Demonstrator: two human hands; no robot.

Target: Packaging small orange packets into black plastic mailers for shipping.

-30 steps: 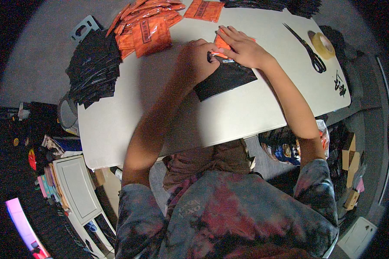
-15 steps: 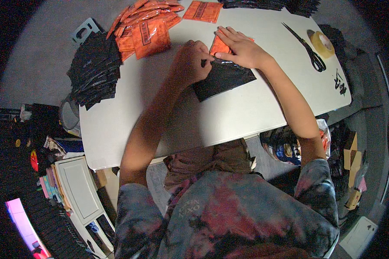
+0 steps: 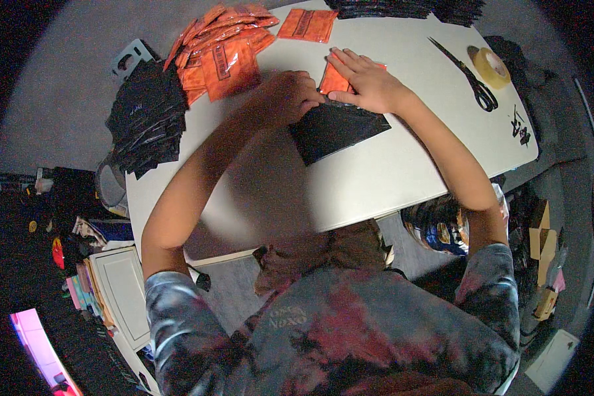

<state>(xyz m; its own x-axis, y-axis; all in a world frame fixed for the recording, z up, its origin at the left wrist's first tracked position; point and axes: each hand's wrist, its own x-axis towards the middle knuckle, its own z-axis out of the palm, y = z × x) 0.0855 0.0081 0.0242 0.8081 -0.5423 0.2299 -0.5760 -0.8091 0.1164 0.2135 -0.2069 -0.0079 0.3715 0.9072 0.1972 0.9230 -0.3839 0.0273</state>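
A black plastic bag (image 3: 340,132) lies flat on the white table in front of me. At its far edge is an orange packet (image 3: 335,78) in clear wrap, partly hidden by my fingers. My right hand (image 3: 371,84) rests spread on the packet, its thumb along the line where packet and bag meet. My left hand (image 3: 298,98) is closed, its fingertips pinching at the bag's far left edge beside the packet's near corner. The exact grip is partly hidden by the curled fingers.
Left on the table are a heap of orange packets (image 3: 228,56) and a stack of black bags (image 3: 148,112). Another orange packet (image 3: 307,25) lies at the back. Black scissors (image 3: 472,82), a roll of yellowish tape (image 3: 493,68) and black scraps (image 3: 520,129) lie right.
My left elbow has swung out to the left, and my left hand has turned lower against the bag's edge. My right hand stays on the packet. The whole view has shifted slightly.
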